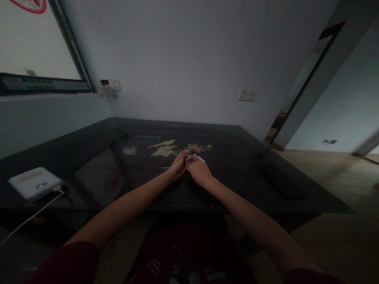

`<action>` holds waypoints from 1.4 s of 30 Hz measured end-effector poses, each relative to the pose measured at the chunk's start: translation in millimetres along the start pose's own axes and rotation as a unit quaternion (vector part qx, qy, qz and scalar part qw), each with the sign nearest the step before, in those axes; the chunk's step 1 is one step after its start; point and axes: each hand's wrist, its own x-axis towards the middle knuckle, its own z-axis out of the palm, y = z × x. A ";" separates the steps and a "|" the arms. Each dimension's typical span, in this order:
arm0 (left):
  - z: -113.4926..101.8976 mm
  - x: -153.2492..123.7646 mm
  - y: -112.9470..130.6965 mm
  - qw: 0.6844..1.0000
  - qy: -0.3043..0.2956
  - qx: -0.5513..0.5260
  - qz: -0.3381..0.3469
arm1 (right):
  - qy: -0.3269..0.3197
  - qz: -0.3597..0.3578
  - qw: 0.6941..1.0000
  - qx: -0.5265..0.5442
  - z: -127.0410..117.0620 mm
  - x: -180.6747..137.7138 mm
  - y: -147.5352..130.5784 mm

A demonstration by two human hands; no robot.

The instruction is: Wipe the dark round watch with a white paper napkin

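Above the middle of the dark glass table point(231, 177), both hands meet around a small, dark, shiny rounded object point(192, 151). Its kind is hard to make out in the dim light. My left hand point(178, 165) is closed round its left side. My right hand point(199, 169) is closed on a white cloth or tissue point(201, 159), pressed against the object's near right side. The fingers hide much of both things.
On the table's left stands a white box-shaped device point(37, 182) with a white cable point(32, 216). A long dark object point(281, 181) lies at the right. The wall behind carries a socket point(247, 95) and a plug adapter point(107, 90). A window point(38, 43) is at the upper left.
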 end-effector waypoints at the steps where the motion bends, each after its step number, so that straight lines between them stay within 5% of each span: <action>1: 0.6 -0.7 0.6 1.000 -0.001 -0.001 -0.001 | 0.007 0.005 1.000 0.029 0.3 -1.2 1.7; 4: 1.8 -2.6 2.6 1.000 0.009 0.003 -0.010 | 0.025 0.046 0.983 0.176 4.6 -0.2 8.7; 7: 2.9 -3.6 4.4 0.999 0.044 0.015 -0.027 | 0.052 0.099 0.911 0.397 13.3 8.4 15.3; 12: 7.7 -5.9 6.2 0.997 0.056 0.024 -0.042 | 0.126 0.159 0.611 0.765 26.7 22.1 19.3; 14: 10.0 -7.1 7.1 0.998 0.052 0.017 -0.035 | 0.143 0.152 0.549 0.809 29.2 23.6 19.3; 16: 11.2 -8.0 8.2 0.998 0.058 0.014 -0.037 | 0.144 0.157 0.578 0.788 29.7 23.0 19.8; 21: 7.2 -6.6 8.6 0.996 0.069 0.013 -0.052 | 0.085 0.084 0.858 0.499 19.0 14.6 22.5; 23: 3.9 -4.7 6.8 0.997 0.061 0.013 -0.045 | 0.048 0.050 0.937 0.343 10.9 9.6 20.9; 25: 0.7 -2.2 4.2 0.998 0.042 0.012 -0.033 | 0.011 0.036 0.979 0.202 3.3 5.6 16.7; 29: -2.7 2.8 -0.8 1.000 0.004 0.005 0.002 | -0.004 0.008 1.000 0.016 -2.0 4.6 5.0; 33: -1.0 3.3 -1.5 1.000 0.004 0.008 0.019 | 0.003 0.011 0.998 -0.056 2.7 7.4 -2.6; 38: 4.6 -4.0 2.3 1.000 0.002 0.026 0.011 | 0.012 0.038 0.999 -0.009 1.6 2.7 -1.0; 42: 6.8 -9.7 5.9 0.999 0.009 0.032 -0.010 | 0.025 0.081 0.985 0.152 1.7 1.1 9.1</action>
